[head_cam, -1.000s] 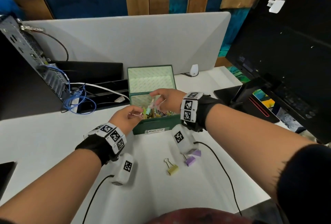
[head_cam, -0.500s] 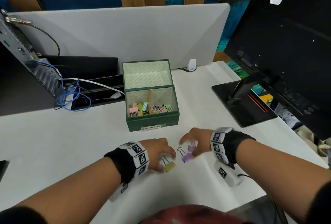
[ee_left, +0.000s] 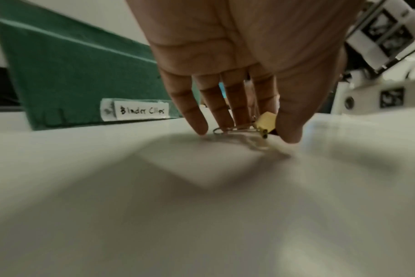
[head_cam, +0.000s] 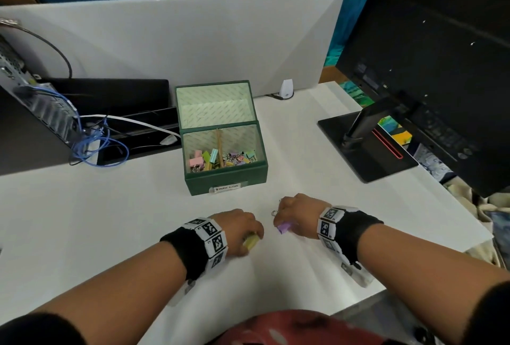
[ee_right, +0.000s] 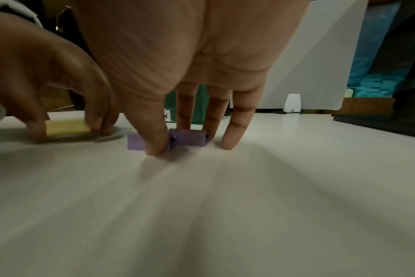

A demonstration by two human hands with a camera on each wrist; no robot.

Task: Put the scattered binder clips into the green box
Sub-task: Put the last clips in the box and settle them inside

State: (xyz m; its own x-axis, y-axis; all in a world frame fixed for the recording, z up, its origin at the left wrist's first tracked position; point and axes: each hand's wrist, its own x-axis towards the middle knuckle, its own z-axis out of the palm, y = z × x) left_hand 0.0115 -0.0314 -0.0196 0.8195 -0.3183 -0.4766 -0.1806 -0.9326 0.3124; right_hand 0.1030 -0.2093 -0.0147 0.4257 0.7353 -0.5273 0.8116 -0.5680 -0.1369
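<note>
The green box stands open mid-table with several pastel binder clips inside; its label shows in the left wrist view. In front of it, my left hand is down on the white table, thumb and fingers pinching a yellow binder clip, also seen as yellow binder clip. My right hand is just right of it, thumb and fingers pinching a purple binder clip. A second purple binder clip lies against the thumb's left side.
A black monitor on its stand fills the right. An open computer case with blue cables and black trays sit at the left. A grey divider closes the back, with a small white device at its foot.
Both hands came down from over the box to the table in front of it. Their fingers have closed round the yellow clip and the purple clips.
</note>
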